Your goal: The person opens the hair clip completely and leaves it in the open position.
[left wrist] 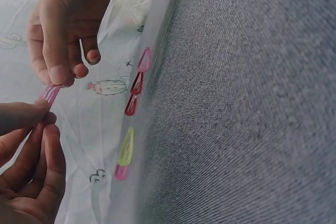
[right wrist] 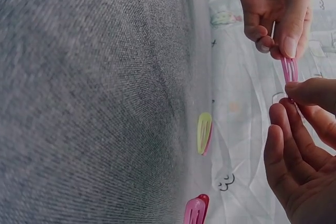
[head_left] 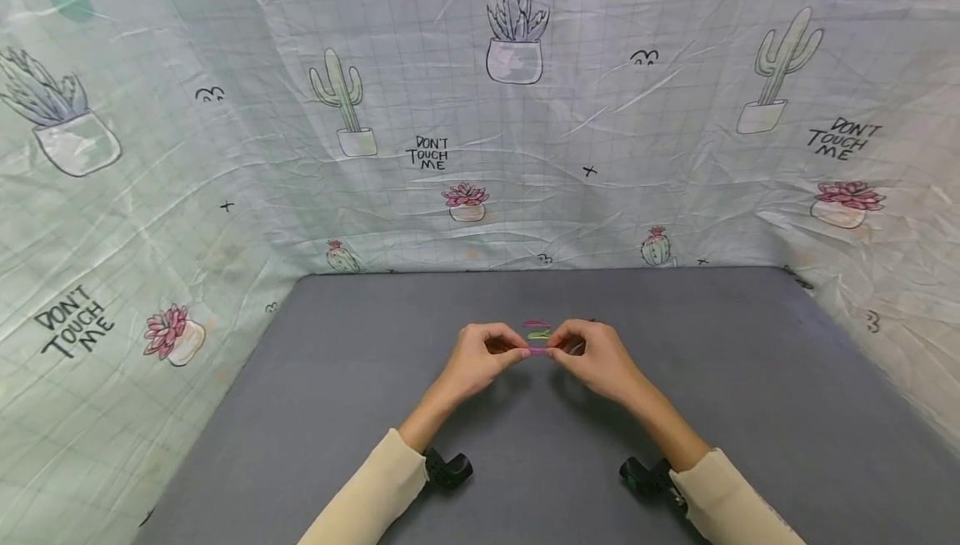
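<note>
A pink snap hair clip (head_left: 537, 351) is stretched between my two hands above the grey table. My left hand (head_left: 480, 355) pinches one end with thumb and forefinger. At the other end, the thumb and fingertips of my right hand (head_left: 600, 353) pinch it too. The slotted middle of this clip shows between the fingertips in both wrist views. Just beyond the hands lies a yellow-green hair clip (left wrist: 126, 148), overlapping a pink clip (left wrist: 121, 172). In the left wrist view, two red clips (left wrist: 137, 83) and another pink clip (left wrist: 144, 60) lie in line with them.
The grey cloth-covered table (head_left: 360, 362) reaches back to a hanging curtain (head_left: 525, 120) printed with cacti, which also runs along both sides. A black wrist device (head_left: 448, 472) is strapped at the left sleeve, and another (head_left: 645, 477) at the right.
</note>
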Demonstrator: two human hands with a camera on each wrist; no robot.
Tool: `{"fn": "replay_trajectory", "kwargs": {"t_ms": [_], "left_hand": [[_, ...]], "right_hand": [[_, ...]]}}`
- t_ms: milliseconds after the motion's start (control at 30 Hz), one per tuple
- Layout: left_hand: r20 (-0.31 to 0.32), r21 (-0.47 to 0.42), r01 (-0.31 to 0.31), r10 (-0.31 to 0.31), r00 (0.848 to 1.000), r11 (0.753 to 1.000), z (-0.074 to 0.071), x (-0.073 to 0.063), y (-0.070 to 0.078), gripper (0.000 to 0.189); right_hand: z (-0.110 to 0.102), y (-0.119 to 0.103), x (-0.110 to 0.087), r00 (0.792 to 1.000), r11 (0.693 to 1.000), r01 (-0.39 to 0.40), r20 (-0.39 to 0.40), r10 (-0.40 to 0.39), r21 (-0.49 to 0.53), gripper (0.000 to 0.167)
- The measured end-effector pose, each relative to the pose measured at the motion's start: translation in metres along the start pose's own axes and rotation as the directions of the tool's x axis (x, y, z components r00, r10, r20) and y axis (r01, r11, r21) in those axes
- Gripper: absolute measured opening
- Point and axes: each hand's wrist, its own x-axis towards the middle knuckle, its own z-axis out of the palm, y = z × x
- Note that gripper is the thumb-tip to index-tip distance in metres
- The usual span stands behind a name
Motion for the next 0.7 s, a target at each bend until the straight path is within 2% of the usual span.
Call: {"fn": "replay_trajectory", "kwargs": {"t_ms": [333,500,700], "left_hand": [[-0.003,-0.029,-0.023,0.022,1.000,0.999,0.000,-0.005,-0.008,0.006],[0.002,-0.035,-0.041,0.041,0.999,0.999,0.000,-0.006,-0.013,0.005],[0.011,-0.024,-0.062,0.062,0.998,0.998,0.002,-0.005,-0.011,0.005]], "right_hand": [[0.002,0.001,-0.002,1.000,1.000,0.013,0.011,-0.013,0.018,0.003],[0.005,0.003,-0.003,1.000,0.999,0.019,-0.007,-0.019,0.037,0.008],[0.005,0.009,-0.005,0.998,0.997,0.056,-0.022,-0.055,0.050,0.009]]}}
